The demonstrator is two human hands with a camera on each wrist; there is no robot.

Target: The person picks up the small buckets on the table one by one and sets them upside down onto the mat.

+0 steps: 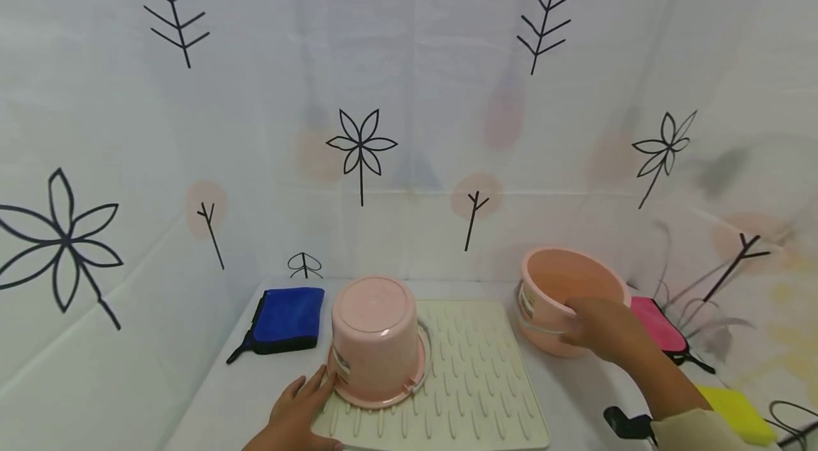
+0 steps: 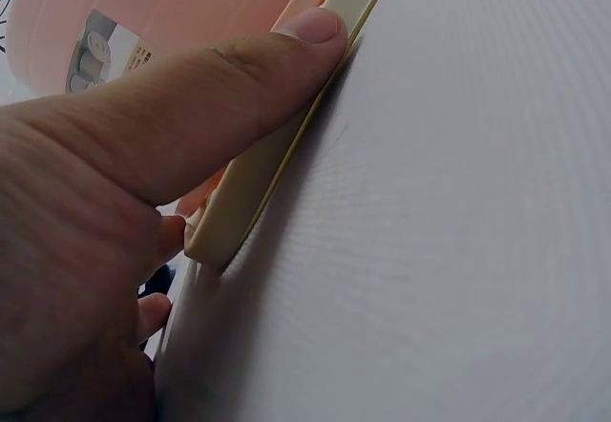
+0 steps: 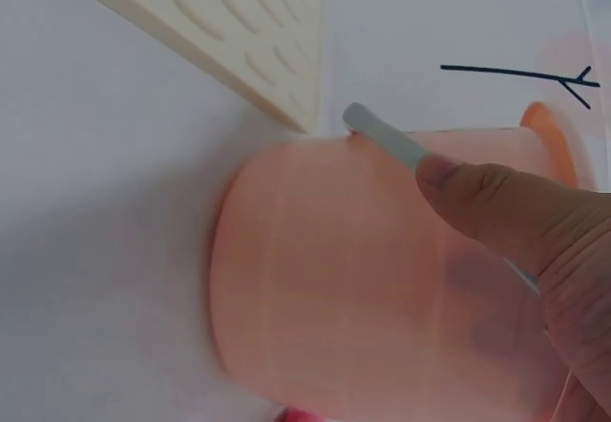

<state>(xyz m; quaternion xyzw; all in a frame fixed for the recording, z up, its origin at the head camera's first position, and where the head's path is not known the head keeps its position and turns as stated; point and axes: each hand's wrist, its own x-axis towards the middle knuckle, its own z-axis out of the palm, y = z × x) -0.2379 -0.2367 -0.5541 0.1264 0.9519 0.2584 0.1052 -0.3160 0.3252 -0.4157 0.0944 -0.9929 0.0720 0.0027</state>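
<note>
An upturned pink bucket (image 1: 375,337) sits on the cream ridged drying mat (image 1: 479,373), its base facing up. My left hand (image 1: 297,408) lies at the mat's near left corner, fingers spread and fingertips by the bucket's rim. In the left wrist view, the thumb (image 2: 239,83) rests along the mat's edge (image 2: 277,159). To the right of the mat, a second, peach bucket (image 1: 537,309) stands upright. My right hand (image 1: 603,329) grips its near rim. The right wrist view shows the thumb (image 3: 496,198) on the outer wall, against the pale handle (image 3: 382,136).
A blue cloth pouch with black trim (image 1: 287,316) lies left of the mat. On the right are a pink pouch (image 1: 661,327), a yellow item (image 1: 738,412) and a black-ended object (image 1: 629,425). A patterned curtain (image 1: 409,82) hangs behind the white table.
</note>
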